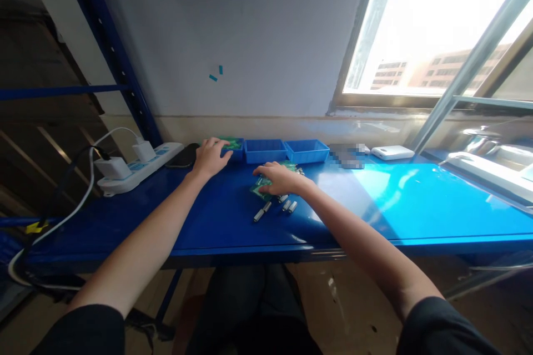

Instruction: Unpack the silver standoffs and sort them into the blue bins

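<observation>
At the left blue bin (pixel 238 154), my left hand (pixel 210 158) reaches over the near left side with its fingers apart. Green pieces that look like circuit boards (pixel 230 143) lie in that bin. My right hand (pixel 278 177) is spread low over a pile of similar green boards (pixel 260 188) on the table, partly hiding it. I see nothing held in either hand, though some right fingertips are hard to make out. In front of the right hand lie several small silvery metal blocks (pixel 259 215); more small metal parts show behind it.
Two more blue bins, a middle one (pixel 266 158) and a right one (pixel 308 158), stand along the wall. A power strip (pixel 144 166) with chargers and a dark phone (pixel 183 156) are at left. A white device (pixel 392 152) sits at right on the blue table (pixel 225 227).
</observation>
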`<action>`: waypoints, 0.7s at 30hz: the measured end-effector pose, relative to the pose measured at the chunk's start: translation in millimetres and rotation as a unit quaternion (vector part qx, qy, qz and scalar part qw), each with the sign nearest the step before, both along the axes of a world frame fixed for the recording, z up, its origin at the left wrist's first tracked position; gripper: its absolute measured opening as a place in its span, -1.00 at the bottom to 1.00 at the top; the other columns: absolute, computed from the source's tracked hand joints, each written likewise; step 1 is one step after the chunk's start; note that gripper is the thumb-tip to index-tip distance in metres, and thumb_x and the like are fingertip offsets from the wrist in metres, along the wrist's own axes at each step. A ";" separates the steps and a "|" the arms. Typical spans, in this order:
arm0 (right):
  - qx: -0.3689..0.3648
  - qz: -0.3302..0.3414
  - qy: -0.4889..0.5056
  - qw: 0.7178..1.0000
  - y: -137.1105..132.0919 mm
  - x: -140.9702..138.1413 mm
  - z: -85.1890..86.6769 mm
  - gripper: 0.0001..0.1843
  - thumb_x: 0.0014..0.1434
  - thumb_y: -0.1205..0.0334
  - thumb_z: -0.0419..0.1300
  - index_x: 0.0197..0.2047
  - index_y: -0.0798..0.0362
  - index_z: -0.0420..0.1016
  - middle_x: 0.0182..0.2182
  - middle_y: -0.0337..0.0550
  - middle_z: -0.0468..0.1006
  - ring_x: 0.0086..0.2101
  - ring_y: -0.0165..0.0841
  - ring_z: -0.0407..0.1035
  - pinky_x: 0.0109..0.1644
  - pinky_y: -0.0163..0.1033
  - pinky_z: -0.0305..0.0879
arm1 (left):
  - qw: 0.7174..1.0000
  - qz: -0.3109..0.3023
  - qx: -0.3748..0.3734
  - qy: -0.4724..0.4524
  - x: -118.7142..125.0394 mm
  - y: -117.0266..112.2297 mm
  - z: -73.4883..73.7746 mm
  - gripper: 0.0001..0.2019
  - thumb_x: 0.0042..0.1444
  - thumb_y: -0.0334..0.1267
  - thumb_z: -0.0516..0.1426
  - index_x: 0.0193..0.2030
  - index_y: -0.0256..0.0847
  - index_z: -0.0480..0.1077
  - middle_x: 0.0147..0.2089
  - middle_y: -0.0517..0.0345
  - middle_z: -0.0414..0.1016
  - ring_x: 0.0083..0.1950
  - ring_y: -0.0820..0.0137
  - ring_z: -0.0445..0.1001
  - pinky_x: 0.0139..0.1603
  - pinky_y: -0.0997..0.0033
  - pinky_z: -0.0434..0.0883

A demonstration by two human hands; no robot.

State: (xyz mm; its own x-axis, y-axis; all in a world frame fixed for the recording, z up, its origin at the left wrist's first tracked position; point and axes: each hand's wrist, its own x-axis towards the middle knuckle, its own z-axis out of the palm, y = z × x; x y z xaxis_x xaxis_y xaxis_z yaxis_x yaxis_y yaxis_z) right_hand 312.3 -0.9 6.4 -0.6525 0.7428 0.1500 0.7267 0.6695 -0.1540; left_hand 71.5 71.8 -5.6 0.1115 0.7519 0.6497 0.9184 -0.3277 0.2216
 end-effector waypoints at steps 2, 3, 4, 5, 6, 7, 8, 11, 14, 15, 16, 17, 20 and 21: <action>0.016 -0.005 0.078 0.997 3.1 -5.0 -4.0 -0.45 0.06 0.38 0.24 0.14 0.07 0.30 -0.08 0.03 0.45 -0.05 -0.15 0.32 -0.04 -0.11 0.26 | 0.997 -0.055 -0.025 -0.039 11.2 -9.4 -2.1 -0.70 0.16 -0.09 0.07 -0.05 -0.15 0.45 -0.05 -0.03 0.46 0.08 0.10 0.35 0.14 0.07 0.27; 0.030 -0.015 0.132 0.991 5.5 -7.3 -6.1 -0.44 0.04 0.45 0.20 0.13 0.09 0.27 -0.13 0.00 0.47 -0.10 -0.20 0.34 -0.08 -0.15 0.27 | 0.991 -0.103 -0.053 -0.069 18.3 -14.8 -1.6 -0.68 0.18 -0.07 0.05 -0.04 -0.17 0.44 -0.09 -0.01 0.48 0.04 0.15 0.39 0.14 0.12 0.28; 0.046 -0.030 0.187 0.981 8.3 -9.1 -8.1 -0.44 0.02 0.50 0.15 0.12 0.11 0.24 -0.19 -0.05 0.47 -0.15 -0.24 0.36 -0.12 -0.19 0.27 | 0.977 -0.158 -0.100 -0.100 25.6 -20.1 -0.8 -0.65 0.20 -0.05 0.03 -0.01 -0.18 0.42 -0.12 0.01 0.50 -0.01 0.20 0.43 0.10 0.16 0.32; 0.058 -0.045 0.237 0.969 11.3 -10.2 -9.9 -0.46 0.02 0.52 0.12 0.10 0.12 0.22 -0.25 -0.10 0.47 -0.21 -0.28 0.37 -0.16 -0.22 0.27 | 0.955 -0.222 -0.159 -0.118 32.6 -25.1 -0.3 -0.62 0.19 -0.02 0.04 0.04 -0.18 0.39 -0.12 0.02 0.51 -0.05 0.23 0.46 0.04 0.21 0.36; 0.066 -0.055 0.278 0.957 14.3 -10.6 -11.3 -0.50 0.02 0.52 0.09 0.06 0.11 0.23 -0.30 -0.16 0.46 -0.26 -0.31 0.37 -0.19 -0.24 0.27 | 0.928 -0.280 -0.212 -0.125 38.8 -29.3 -0.3 -0.58 0.16 -0.01 0.08 0.08 -0.18 0.36 -0.09 0.02 0.51 -0.08 0.25 0.48 -0.04 0.26 0.39; 0.067 -0.058 0.308 0.947 17.0 -10.5 -12.3 -0.55 0.03 0.50 0.09 0.01 0.08 0.24 -0.35 -0.22 0.45 -0.29 -0.33 0.36 -0.21 -0.26 0.27 | 0.907 -0.318 -0.244 -0.129 43.9 -32.8 -0.7 -0.55 0.12 0.00 0.12 0.10 -0.17 0.34 -0.07 0.03 0.50 -0.11 0.27 0.49 -0.11 0.31 0.41; 0.066 -0.055 0.330 0.940 19.4 -10.1 -12.8 -0.61 0.03 0.47 0.10 -0.04 0.06 0.25 -0.38 -0.25 0.44 -0.32 -0.35 0.36 -0.22 -0.27 0.27 | 0.895 -0.339 -0.258 -0.128 47.7 -35.3 -1.1 -0.54 0.09 -0.01 0.15 0.10 -0.16 0.33 -0.09 0.04 0.50 -0.14 0.29 0.49 -0.18 0.35 0.41; 0.079 -0.038 0.373 0.924 22.4 -8.7 -10.3 -0.72 0.05 0.38 0.14 -0.13 0.02 0.28 -0.34 -0.23 0.44 -0.29 -0.36 0.36 -0.17 -0.27 0.30 | 0.921 -0.312 -0.195 -0.128 50.1 -37.0 2.9 -0.62 0.07 -0.09 0.18 0.01 -0.17 0.35 -0.25 0.15 0.47 -0.31 0.38 0.44 -0.29 0.41 0.36; 0.145 -0.052 0.400 0.903 19.3 -7.9 -1.9 -0.70 0.07 0.27 0.17 -0.09 0.05 0.29 -0.20 -0.08 0.43 -0.18 -0.30 0.36 -0.08 -0.20 0.32 | 0.972 -0.203 -0.034 -0.111 38.6 -31.3 18.8 -0.74 0.14 -0.21 0.14 -0.02 -0.16 0.35 -0.25 0.19 0.42 -0.35 0.44 0.35 -0.22 0.40 0.34; 0.167 -0.061 0.401 0.899 17.6 -6.7 1.4 -0.68 0.09 0.24 0.17 -0.06 0.06 0.29 -0.17 -0.05 0.42 -0.16 -0.28 0.35 -0.06 -0.18 0.31 | 0.982 -0.151 0.027 -0.105 32.2 -27.9 24.8 -0.76 0.17 -0.25 0.10 -0.01 -0.16 0.34 -0.19 0.17 0.41 -0.31 0.43 0.34 -0.15 0.38 0.33; 0.187 -0.069 0.396 0.897 15.9 -4.7 4.4 -0.66 0.10 0.22 0.17 -0.04 0.07 0.30 -0.15 -0.03 0.42 -0.15 -0.26 0.34 -0.04 -0.16 0.30 | 0.987 -0.102 0.073 -0.099 25.1 -24.0 29.8 -0.76 0.21 -0.28 0.06 0.01 -0.16 0.34 -0.12 0.14 0.38 -0.25 0.41 0.34 -0.07 0.36 0.31; 0.200 -0.076 0.384 0.898 14.7 -1.7 6.8 -0.66 0.12 0.21 0.17 -0.03 0.09 0.31 -0.16 -0.03 0.43 -0.14 -0.25 0.33 -0.03 -0.16 0.29 | 0.989 -0.065 0.096 -0.088 17.8 -19.9 32.8 -0.75 0.24 -0.31 0.02 0.04 -0.17 0.33 -0.05 0.11 0.35 -0.19 0.39 0.33 0.00 0.33 0.28; 0.193 -0.087 0.311 0.926 14.6 11.2 7.9 -0.73 0.17 0.21 0.14 -0.06 0.11 0.39 -0.25 -0.08 0.47 -0.17 -0.24 0.33 -0.02 -0.15 0.24 | 0.995 -0.038 0.064 -0.061 -0.1 -9.2 27.2 -0.62 0.13 -0.30 0.15 0.11 -0.16 0.35 0.09 0.02 0.25 -0.09 0.28 0.33 0.05 0.23 0.27; 0.172 -0.087 0.277 0.941 15.8 15.7 6.2 -0.75 0.17 0.21 0.15 -0.08 0.11 0.41 -0.28 -0.10 0.48 -0.18 -0.24 0.33 -0.01 -0.15 0.22 | 0.997 -0.036 0.040 -0.051 -2.7 -7.3 21.0 -0.55 0.06 -0.25 0.22 0.13 -0.15 0.35 0.11 0.00 0.24 -0.11 0.25 0.35 0.01 0.21 0.29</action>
